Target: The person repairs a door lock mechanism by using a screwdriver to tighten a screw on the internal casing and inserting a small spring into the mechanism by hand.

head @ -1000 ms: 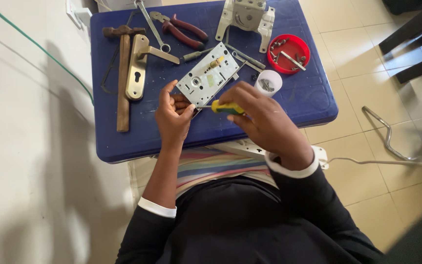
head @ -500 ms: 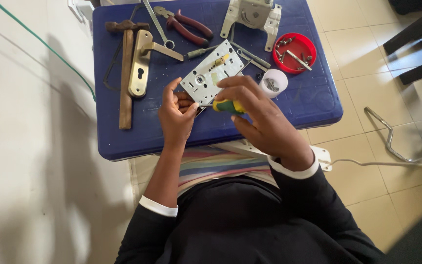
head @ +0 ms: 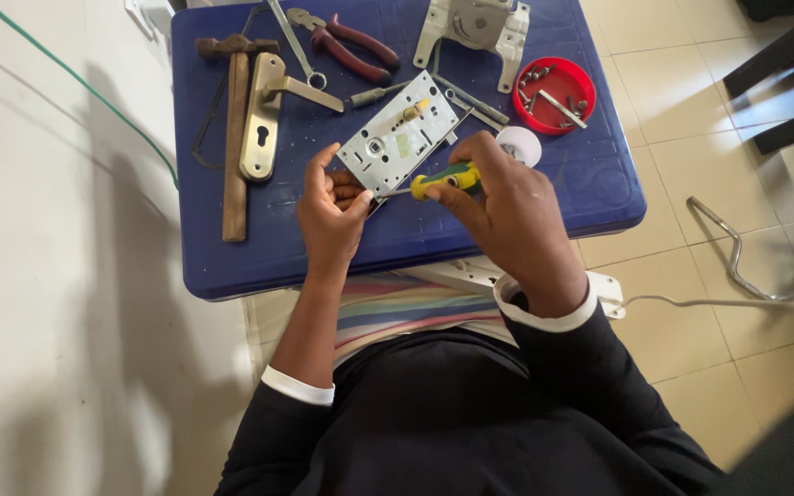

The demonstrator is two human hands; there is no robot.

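While I look down over the dark sleeves, I see my left hand [head: 331, 213] curled narrow at the near corner of the lock case [head: 399, 135], its fingertips touching the metal edge. My right hand [head: 504, 204] is wrapped around a screwdriver [head: 443, 178] with a green and yellow handle; its thin shaft points left toward the lower edge of the lock case, right by my left thumb. The lock case lies tilted on the blue desk [head: 599, 184], roughly in the middle.

Just beyond my right hand sits a small white disc [head: 519, 142], and past that a round red tray [head: 555, 95] holding screws and small metal parts. To the left, a brass door handle plate [head: 264, 118] lies beside a wooden-handled hammer [head: 233, 138], the 2 nearly touching. At the far edge I see red-handled pliers [head: 351, 46] and a grey metal bracket [head: 475, 26]. A white power strip [head: 599, 292] pokes out under the desk's near edge, by my right cuff, over the tiled floor [head: 691, 303].
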